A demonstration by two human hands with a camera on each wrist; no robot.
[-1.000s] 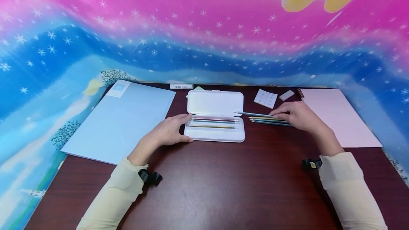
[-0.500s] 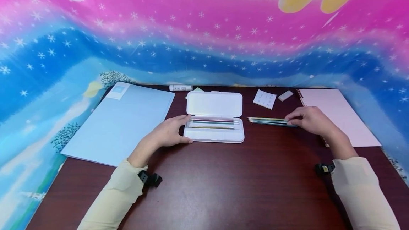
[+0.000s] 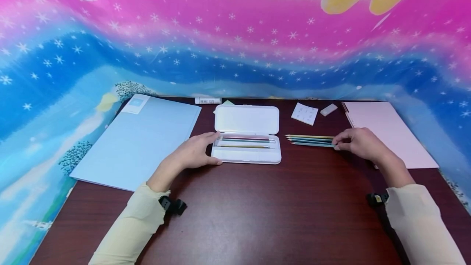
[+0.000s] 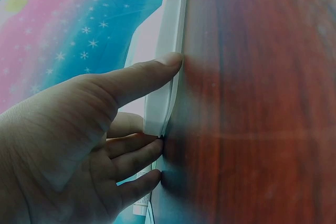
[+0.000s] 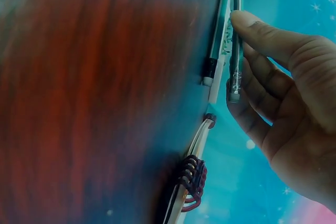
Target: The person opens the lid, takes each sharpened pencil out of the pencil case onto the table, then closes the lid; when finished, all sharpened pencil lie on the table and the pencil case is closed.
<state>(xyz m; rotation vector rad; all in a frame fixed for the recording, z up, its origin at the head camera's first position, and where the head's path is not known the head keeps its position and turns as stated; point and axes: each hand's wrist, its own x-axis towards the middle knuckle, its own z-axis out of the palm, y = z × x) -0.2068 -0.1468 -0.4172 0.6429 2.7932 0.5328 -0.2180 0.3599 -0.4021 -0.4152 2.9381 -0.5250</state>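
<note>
Pencils (image 3: 309, 137), slim, sharpened, yellow and blue-green, are lying side by side on the glossy red-brown wood-grained table (image 3: 257, 216) in the head view; the right hand (image 3: 362, 145) is pinching at their blunt ends. Left of them, a hinged white pencil case (image 3: 254, 160), likely plastic, is lying open. In the left wrist view, I'm seeing the left hand (image 4: 79, 135) gripping the case's end, thumb on one long edge, fingers behind. I'm judging it light and rigid, sliding easily unless steadied there. In the right wrist view, thumb and fingers are pinching one dark eraser-tipped pencil (image 5: 236, 59) near its eraser. I'm expecting it to be light, stiff, apt to pivot, fragile at the point, and steadier held nearer its middle.
</note>
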